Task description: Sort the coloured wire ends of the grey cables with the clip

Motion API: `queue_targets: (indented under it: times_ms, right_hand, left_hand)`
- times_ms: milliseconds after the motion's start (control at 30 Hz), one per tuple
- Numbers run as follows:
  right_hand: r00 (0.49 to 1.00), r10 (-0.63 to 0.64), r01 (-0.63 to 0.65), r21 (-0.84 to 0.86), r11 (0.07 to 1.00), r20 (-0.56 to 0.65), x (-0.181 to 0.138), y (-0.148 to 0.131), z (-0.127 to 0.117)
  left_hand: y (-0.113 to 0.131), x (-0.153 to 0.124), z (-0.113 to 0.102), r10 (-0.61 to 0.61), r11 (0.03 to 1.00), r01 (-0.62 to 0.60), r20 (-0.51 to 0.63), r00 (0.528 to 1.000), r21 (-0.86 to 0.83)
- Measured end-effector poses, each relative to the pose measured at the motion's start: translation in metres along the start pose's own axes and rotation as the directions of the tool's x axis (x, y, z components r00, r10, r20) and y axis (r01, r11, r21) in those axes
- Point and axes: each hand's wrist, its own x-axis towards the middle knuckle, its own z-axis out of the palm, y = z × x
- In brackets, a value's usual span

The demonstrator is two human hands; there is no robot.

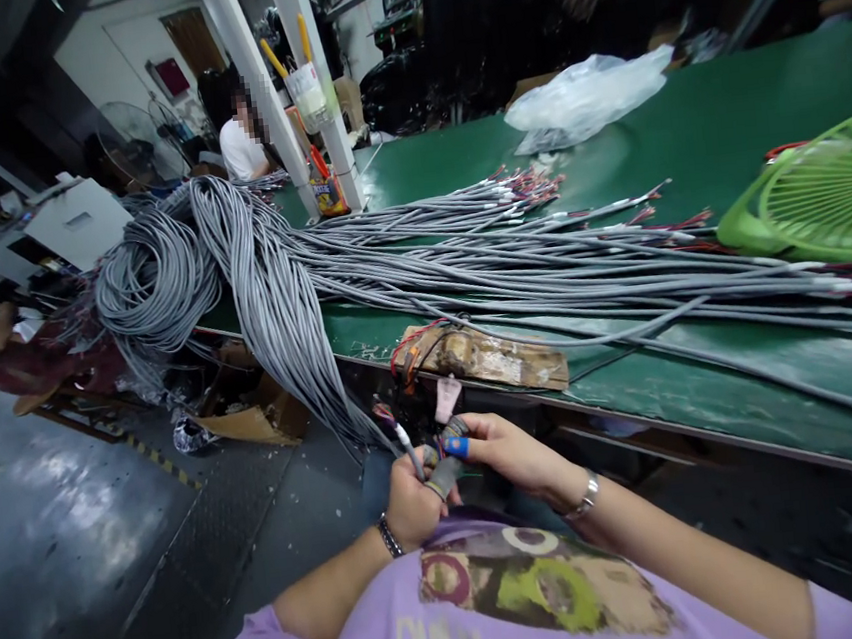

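Note:
My left hand [412,505] is closed around the end of a grey cable [408,444] whose coloured wires stick up from the fist. My right hand [500,450] pinches at the same cable end, its fingertips wrapped in blue and grey tape. Both hands meet just below the table's front edge, close to my chest. A large bundle of grey cables [273,294] hangs from the green table [716,131] down toward my hands.
Long grey cables with red wire ends [540,248] lie across the table. A worn wooden block [490,354] sits at the front edge. A green fan guard [828,190] lies at right, a plastic bag [585,93] behind. A seated person [243,141] is far left.

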Motion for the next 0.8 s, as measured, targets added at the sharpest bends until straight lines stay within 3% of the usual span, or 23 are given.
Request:
queue_targets:
  times_ms: [100, 233, 300, 400, 500, 667, 800]
  right_hand:
    - [0.999, -0.044, 0.044, -0.066, 0.997, 0.001, -0.001, 0.0, -0.001]
    - [0.993, -0.055, 0.053, -0.02, 0.998, -0.105, -0.005, 0.007, -0.002]
    - [0.995, -0.034, 0.037, 0.035, 0.999, -0.097, -0.007, 0.011, -0.001]
    - [0.993, -0.051, 0.059, 0.078, 0.995, -0.103, -0.008, 0.018, 0.004]
    - [0.984, -0.082, 0.097, 0.086, 0.992, -0.157, -0.007, 0.02, 0.008]
    - [0.986, -0.095, 0.105, 0.069, 0.992, -0.138, -0.005, 0.011, 0.013]
    - [0.989, -0.076, 0.077, 0.005, 0.997, -0.123, -0.003, 0.007, 0.014]
  left_hand:
    - [0.0, 0.001, -0.001, -0.047, 0.999, 0.045, 0.069, 0.997, 0.032]
    - [-0.008, 0.005, -0.001, -0.016, 0.998, 0.009, -0.116, 0.993, -0.065]
    - [-0.011, 0.006, 0.0, -0.008, 0.993, -0.017, -0.205, 0.979, -0.116]
    - [-0.013, 0.007, 0.002, -0.005, 0.988, -0.032, -0.237, 0.971, -0.154]
    - [-0.012, 0.006, 0.001, 0.005, 0.989, -0.031, -0.176, 0.984, -0.145]
    - [-0.011, 0.003, -0.003, -0.036, 0.994, 0.04, 0.043, 0.998, -0.101]
    - [-0.012, 0.001, -0.003, -0.033, 0.991, 0.037, 0.028, 0.999, -0.126]
